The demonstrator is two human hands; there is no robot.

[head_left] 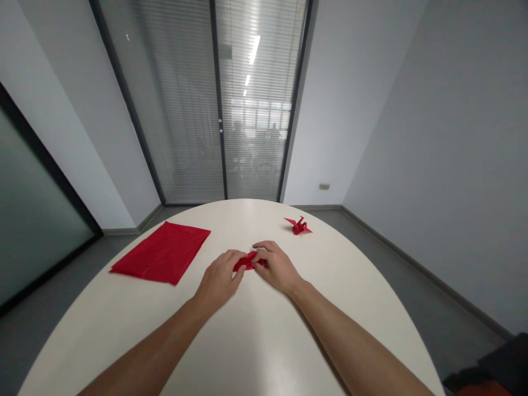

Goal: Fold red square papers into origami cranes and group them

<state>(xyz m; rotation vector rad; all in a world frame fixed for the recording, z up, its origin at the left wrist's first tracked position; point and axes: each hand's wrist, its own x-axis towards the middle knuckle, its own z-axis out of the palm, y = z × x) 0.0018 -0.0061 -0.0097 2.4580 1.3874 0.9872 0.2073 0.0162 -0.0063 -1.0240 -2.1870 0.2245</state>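
A folded paper point(244, 262) is pinched by the left hand point(220, 275) and the right hand point(277, 267), on or just above the table point(243, 352). To the left a red square point(165, 253) is laid flat, and beyond the right hand a red crane point(299, 226) is set near the table's edge.

Both forearms point(169, 333) are showing bare over the white table point(247, 346), tapering to pretty slim wrists point(201, 301). Left hand point(219, 278) and right hand point(280, 267) are going bare too, fingers point(234, 255) looking kinda slender.

Red folded paper point(245, 261), red crane point(297, 227), red sheets point(163, 254), cream tabletop point(256, 341)
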